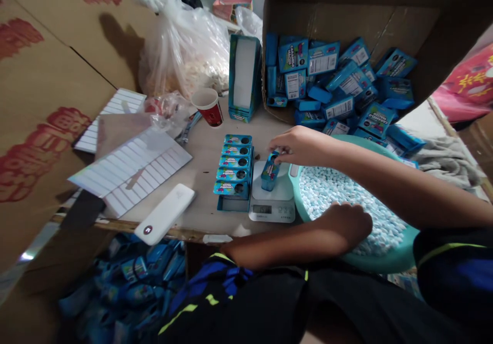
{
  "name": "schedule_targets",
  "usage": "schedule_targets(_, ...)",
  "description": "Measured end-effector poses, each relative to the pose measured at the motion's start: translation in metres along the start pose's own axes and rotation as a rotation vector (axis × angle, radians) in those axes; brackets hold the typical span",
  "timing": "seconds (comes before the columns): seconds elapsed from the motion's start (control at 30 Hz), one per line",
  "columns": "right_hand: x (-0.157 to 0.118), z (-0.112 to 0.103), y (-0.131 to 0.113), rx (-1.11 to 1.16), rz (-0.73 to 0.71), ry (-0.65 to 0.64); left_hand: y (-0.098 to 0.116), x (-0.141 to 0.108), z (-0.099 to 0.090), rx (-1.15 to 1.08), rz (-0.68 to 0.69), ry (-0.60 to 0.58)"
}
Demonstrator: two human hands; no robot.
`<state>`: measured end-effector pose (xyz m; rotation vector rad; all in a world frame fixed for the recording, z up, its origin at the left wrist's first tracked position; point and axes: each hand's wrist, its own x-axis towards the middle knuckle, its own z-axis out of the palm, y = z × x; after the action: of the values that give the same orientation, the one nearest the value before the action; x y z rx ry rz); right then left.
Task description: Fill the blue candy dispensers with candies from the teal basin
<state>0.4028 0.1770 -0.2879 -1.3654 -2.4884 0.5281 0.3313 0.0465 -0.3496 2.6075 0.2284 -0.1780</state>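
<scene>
My right hand (295,144) reaches over the green basin and pinches the top of a small blue box (270,172), which stands tilted on the white digital scale (272,214). My left hand (348,223) is curled above the white and pale blue candies (319,185) in the green basin (302,208); whether anything is inside its fingers is hidden. Just left of the scale, a display tray (233,204) holds several blue boxes (233,161) in a row, with a gap at its near end.
A large carton (346,18) with many blue boxes lies at the back right. Behind stand a red paper cup (208,109), an upright display box (244,77) and a plastic bag (185,46). Label sheets (146,172) and a white power bank (165,214) lie left.
</scene>
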Motion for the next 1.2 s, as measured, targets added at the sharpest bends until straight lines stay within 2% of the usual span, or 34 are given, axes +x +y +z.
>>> schedule_targets(0.07,-0.003,-0.007,-0.007,-0.024,0.039,0.038,-0.002,-0.002,0.001,0.014,0.029,0.024)
schedule_targets(0.13,-0.018,-0.017,-0.013,-0.074,0.092,0.077,-0.004,-0.004,0.003,0.021,0.063,0.056)
schedule_targets(0.2,-0.047,-0.024,-0.016,-0.129,0.121,0.097,-0.004,-0.006,0.005,0.058,0.083,0.105)
schedule_targets(0.27,-0.09,-0.022,-0.016,-0.172,0.147,0.13,-0.002,-0.006,0.006,0.09,0.102,0.138)
schedule_targets(0.33,-0.14,-0.009,-0.013,-0.212,0.266,0.228,0.0,-0.004,0.005,0.084,0.117,0.116)
schedule_targets(0.4,-0.188,0.012,-0.009,-0.176,0.422,0.319,0.002,0.0,0.002,0.047,0.133,0.045)
schedule_targets(0.47,-0.225,0.035,-0.005,-0.058,0.553,0.333,0.003,0.002,-0.002,0.029,0.13,0.004)
schedule_targets(0.53,-0.246,0.055,-0.001,0.081,0.622,0.309,0.004,0.002,-0.004,0.024,0.117,-0.004)
schedule_targets(0.63,-0.251,0.07,0.007,0.177,0.643,0.325,0.004,-0.001,-0.008,0.043,0.09,-0.002)
schedule_targets(0.8,-0.244,0.07,0.016,0.167,0.59,0.313,0.002,0.0,-0.009,0.055,0.077,-0.022)
schedule_targets(0.97,-0.248,0.076,0.019,0.174,0.58,0.339,0.0,-0.007,-0.009,0.109,0.089,0.03)
schedule_targets(1.03,-0.247,0.079,0.019,0.191,0.582,0.353,-0.001,-0.021,-0.016,0.115,0.109,0.126)
schedule_targets(1.1,-0.245,0.08,0.019,0.181,0.576,0.383,-0.007,-0.039,-0.027,0.12,0.03,0.336)
schedule_targets(1.13,-0.244,0.081,0.019,0.167,0.569,0.404,-0.012,-0.048,-0.034,0.137,-0.078,0.467)
schedule_targets(1.2,-0.241,0.081,0.019,0.125,0.555,0.453,-0.027,-0.058,-0.047,0.193,-0.406,0.7)
